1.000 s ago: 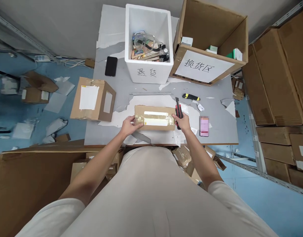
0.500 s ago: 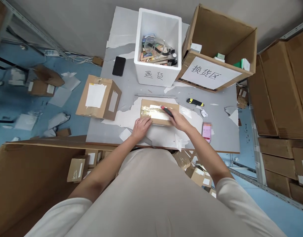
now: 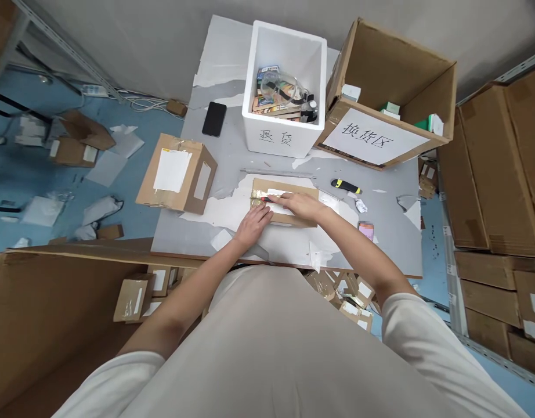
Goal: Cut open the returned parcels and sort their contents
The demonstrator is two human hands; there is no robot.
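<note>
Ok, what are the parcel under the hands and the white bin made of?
Parcel: likely cardboard, matte brown; glossy tape glints at its left end.
White bin: probably expanded foam, matte; thick walls and softly rounded rim suggest it.

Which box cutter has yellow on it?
The loose box cutter lying on the table, right of the small carton; the other cutter, held in the right hand, shows red instead.

- Carton (image 3: pixel 285 184): brown, labelled in white
- Cutter (image 3: pixel 266 199): coloured red and black
- Spare cutter (image 3: pixel 346 186): black, accented in yellow
- Desk (image 3: pixel 393 217): grey, irregularly patched with white
- Bin (image 3: pixel 274 145): white, lettered in black
- Floor (image 3: pixel 130 223): blue
</note>
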